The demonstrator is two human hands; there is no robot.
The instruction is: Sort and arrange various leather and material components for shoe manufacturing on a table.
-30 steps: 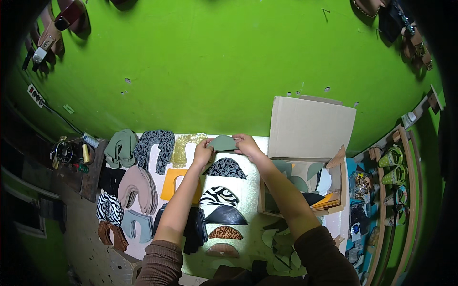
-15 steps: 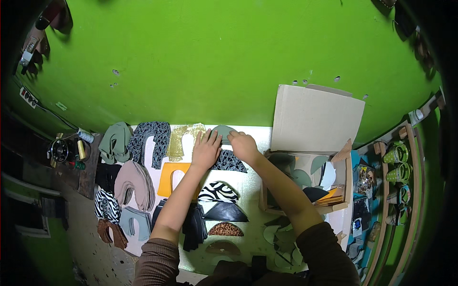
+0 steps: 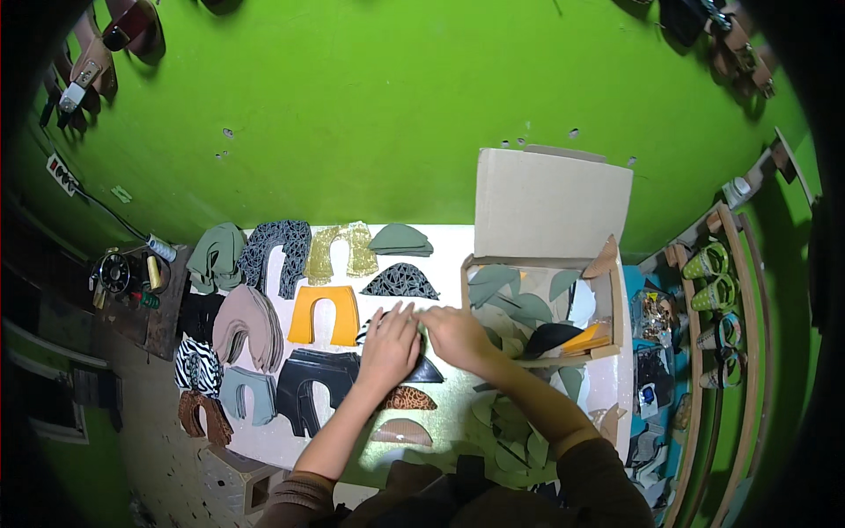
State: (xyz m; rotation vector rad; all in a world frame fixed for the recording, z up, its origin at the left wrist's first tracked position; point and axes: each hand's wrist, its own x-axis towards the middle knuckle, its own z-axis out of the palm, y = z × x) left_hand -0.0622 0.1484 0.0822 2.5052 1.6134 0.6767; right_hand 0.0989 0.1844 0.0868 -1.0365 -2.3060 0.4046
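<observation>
My left hand (image 3: 393, 345) lies with fingers stretched out over a stack of zebra-print half-moon pieces (image 3: 362, 329), most of it hidden. Right beside it, my right hand (image 3: 459, 340) has its fingers bent in at the stack's right end; what they pinch cannot be seen. Black half-moon pieces (image 3: 428, 370) show partly below the hands, then leopard-print ones (image 3: 412, 399) and a brown one (image 3: 402, 432). Beyond the hands sit black-and-grey patterned half-moons (image 3: 400, 282) and a green half-moon stack (image 3: 400, 239).
U-shaped stacks stand to the left, among them yellow (image 3: 323, 315), black (image 3: 304, 383) and dusty pink pieces (image 3: 248, 321). An open cardboard box (image 3: 554, 202) with cut pieces is at the right. Green scraps (image 3: 510, 431) lie near it. Sandals (image 3: 709, 264) fill a wooden rack.
Both hands have moved nearer to me, off the green half-moon stack and onto the zebra-print pieces. The green stack and the patterned half-moons are uncovered. The view has shifted slightly.
</observation>
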